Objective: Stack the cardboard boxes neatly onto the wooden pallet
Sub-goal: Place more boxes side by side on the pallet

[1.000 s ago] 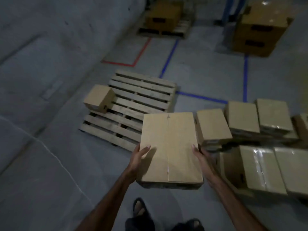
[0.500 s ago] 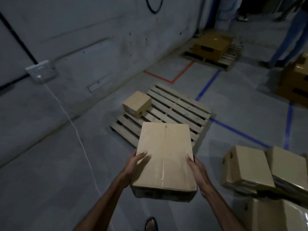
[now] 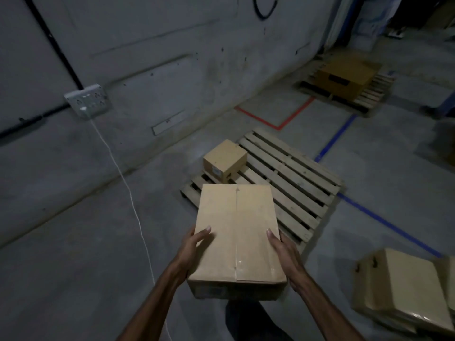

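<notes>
From the head camera, a person carries one long cardboard box [image 3: 237, 236] at waist height, its taped seam running away from the body. The left hand [image 3: 190, 251] clasps the left side, thumb lying over the top edge; the right hand [image 3: 283, 252] mirrors it on the right side, thumb on top. The fingers of both hands wrap round the sides and under, mostly hidden, so both are gripping the box.

The wooden pallet [image 3: 290, 183] lies on the concrete floor just beyond the box's far edge, which overlaps the pallet's near left corner in this view. One small box [image 3: 225, 159] already sits at the pallet's left edge, slightly askew.

Risks, as a judgement: the held box is gripped only near its close end, so the far end could dip and catch a slat gap on landing. Set down against the skewed small box, it would sit crooked. A white cable [image 3: 125, 183] trails along the floor on the left, a trip hazard.

Counts: two boxes on or bound for this pallet; at least two more boxes [image 3: 403, 289] at the near right; one far pallet [image 3: 369, 94] carrying a darker box [image 3: 344, 77].
</notes>
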Demonstrator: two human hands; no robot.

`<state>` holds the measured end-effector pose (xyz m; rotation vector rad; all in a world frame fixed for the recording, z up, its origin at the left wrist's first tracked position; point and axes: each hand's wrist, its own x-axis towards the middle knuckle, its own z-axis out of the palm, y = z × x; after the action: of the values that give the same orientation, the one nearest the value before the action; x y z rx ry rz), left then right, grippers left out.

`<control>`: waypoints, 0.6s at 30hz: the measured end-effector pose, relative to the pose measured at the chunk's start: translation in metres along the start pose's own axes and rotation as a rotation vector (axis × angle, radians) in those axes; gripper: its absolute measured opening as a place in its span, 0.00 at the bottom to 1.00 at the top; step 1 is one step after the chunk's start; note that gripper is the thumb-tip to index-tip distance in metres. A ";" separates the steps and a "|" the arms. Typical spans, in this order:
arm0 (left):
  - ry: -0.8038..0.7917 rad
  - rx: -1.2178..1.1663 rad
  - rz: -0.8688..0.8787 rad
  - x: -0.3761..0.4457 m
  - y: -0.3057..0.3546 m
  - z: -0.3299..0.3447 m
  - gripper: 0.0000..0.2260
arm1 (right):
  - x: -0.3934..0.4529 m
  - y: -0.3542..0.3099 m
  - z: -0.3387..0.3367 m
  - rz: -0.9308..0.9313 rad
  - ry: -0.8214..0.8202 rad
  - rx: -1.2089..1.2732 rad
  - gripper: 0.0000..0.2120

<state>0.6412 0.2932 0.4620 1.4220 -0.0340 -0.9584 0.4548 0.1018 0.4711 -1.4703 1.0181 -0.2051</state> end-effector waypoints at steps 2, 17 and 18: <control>0.016 -0.003 -0.005 0.022 0.010 -0.011 0.19 | 0.027 -0.008 0.014 0.025 -0.022 -0.015 0.19; 0.056 0.033 0.039 0.221 0.150 -0.071 0.27 | 0.232 -0.127 0.108 0.024 -0.086 0.027 0.22; 0.051 0.039 0.035 0.232 0.158 -0.073 0.27 | 0.241 -0.135 0.112 0.023 -0.082 0.033 0.21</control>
<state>0.9152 0.1969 0.4594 1.4772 -0.0399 -0.8965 0.7335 -0.0040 0.4606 -1.4250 0.9604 -0.1432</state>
